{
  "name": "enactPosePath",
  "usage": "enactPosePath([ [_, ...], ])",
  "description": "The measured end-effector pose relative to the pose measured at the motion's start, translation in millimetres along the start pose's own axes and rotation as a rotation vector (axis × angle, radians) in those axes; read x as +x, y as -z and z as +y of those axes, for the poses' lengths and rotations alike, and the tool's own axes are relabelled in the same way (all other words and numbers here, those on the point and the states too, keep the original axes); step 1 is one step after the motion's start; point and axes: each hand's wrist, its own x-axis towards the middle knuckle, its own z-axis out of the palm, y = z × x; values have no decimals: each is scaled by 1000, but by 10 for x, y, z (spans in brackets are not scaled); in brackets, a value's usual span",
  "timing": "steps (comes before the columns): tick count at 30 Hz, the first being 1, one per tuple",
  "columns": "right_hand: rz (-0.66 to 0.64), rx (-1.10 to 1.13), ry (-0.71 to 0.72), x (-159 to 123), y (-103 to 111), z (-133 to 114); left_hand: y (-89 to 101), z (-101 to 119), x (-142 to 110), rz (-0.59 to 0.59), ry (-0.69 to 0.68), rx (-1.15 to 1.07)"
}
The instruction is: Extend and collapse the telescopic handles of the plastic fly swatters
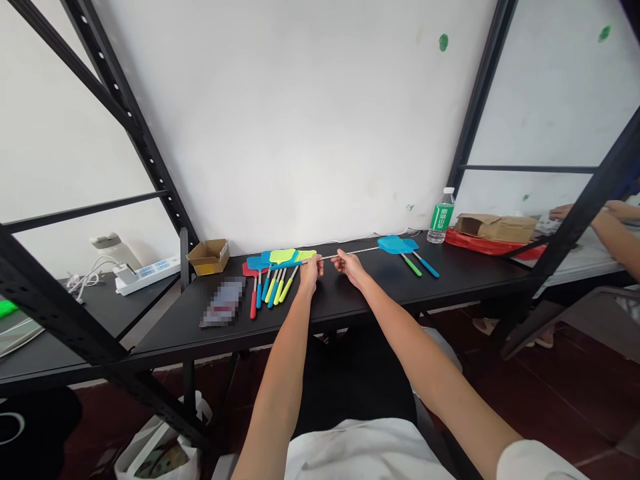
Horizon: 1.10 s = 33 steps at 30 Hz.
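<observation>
We grip a swatter (350, 252) with both hands over the desk (350, 293): the left hand (311, 270) closed on its blue handle, the right hand (350, 265) pinching its metal rod. Its blue head lies toward the bottle (441, 217). More swatters (273, 273) lie beside a small open box (209, 257); we cannot see its contents.

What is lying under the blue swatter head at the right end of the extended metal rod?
Under the blue plastic swatter head lie two more swatters: a green handle and a blue handle stick out onto the black table. Their heads are mostly covered, so colours there are unclear.
</observation>
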Motion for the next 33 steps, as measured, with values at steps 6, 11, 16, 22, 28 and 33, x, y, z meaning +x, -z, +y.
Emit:
enactPosePath([
  [6,15,-4,-21,-56,-21,-64,17,-8,-17,-73,-1,5],
  [11,18,1,-25,-88,-36,-91,28,6,-43,-151,-25,0],
  [16,10,-25,-3,-90,-36,-82,23,54,-99,-232,-52,-5],
  [22,40,-47,8,-92,-46,-75,38,78,-132,-269,-55,-10],
  [28,49,-35,14,-86,-49,-64,50,70,-151,-279,-60,8],
  [33,54,-21,16,-92,-41,-71,38,60,-146,-287,-62,34],
])
